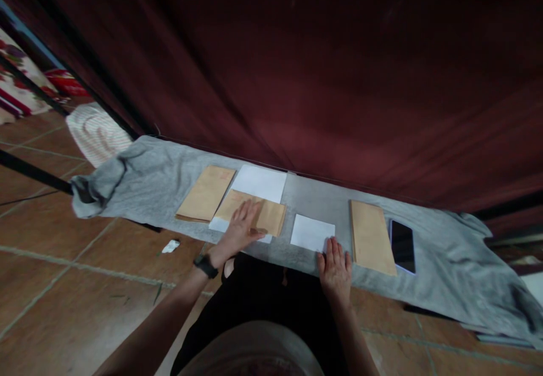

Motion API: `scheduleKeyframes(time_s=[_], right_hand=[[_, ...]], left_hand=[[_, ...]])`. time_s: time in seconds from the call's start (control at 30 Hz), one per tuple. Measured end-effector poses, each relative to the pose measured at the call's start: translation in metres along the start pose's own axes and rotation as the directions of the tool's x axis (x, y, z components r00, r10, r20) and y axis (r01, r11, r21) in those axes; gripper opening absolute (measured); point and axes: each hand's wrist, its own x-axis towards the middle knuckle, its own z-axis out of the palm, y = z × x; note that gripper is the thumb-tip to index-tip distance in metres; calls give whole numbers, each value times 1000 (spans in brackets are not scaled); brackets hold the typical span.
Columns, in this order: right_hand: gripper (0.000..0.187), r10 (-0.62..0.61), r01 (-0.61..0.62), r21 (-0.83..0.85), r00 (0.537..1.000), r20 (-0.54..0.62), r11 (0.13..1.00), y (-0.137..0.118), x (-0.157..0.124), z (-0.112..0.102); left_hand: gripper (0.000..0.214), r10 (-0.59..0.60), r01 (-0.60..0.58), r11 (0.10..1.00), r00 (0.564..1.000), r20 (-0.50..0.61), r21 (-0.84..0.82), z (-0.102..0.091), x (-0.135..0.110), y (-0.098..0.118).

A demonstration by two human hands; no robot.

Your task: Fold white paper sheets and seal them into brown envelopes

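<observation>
My left hand (240, 230) lies flat, fingers stretched out, on a brown envelope (271, 215) that rests on a white sheet of paper (259, 182). A black watch sits on that wrist. My right hand (335, 269) lies flat with fingers together on the grey cloth (161, 178), its fingertips touching the near edge of a small folded white paper (311, 232). A stack of brown envelopes (206, 193) lies left of the white sheet. Another brown envelope stack (371, 236) lies just right of my right hand.
A dark phone (402, 246) lies face up beside the right envelope stack. A dark red curtain (322, 70) hangs right behind the cloth. Brown floor tiles (63, 285) surround it, with a small white scrap (171, 246) and a striped cloth (97, 133) at left.
</observation>
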Motion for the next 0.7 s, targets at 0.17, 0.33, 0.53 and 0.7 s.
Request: scheduleKeyframes(time_s=[0.17, 0.33, 0.53, 0.7], right_hand=[[58, 7, -7, 2, 1000, 17, 1000, -1, 1, -3], [56, 21, -21, 11, 999, 39, 1000, -2, 2, -4], [53, 37, -41, 69, 998, 57, 997, -1, 7, -7], [49, -30, 18, 122, 994, 102, 992, -20, 30, -4]], left_hand=[[117, -17, -93, 958, 925, 379, 271, -25, 44, -22], [127, -3, -185, 935, 849, 529, 302, -32, 71, -20], [122, 73, -254, 914, 869, 489, 316, -30, 69, -16], [120, 112, -292, 903, 868, 485, 315, -33, 65, -14]])
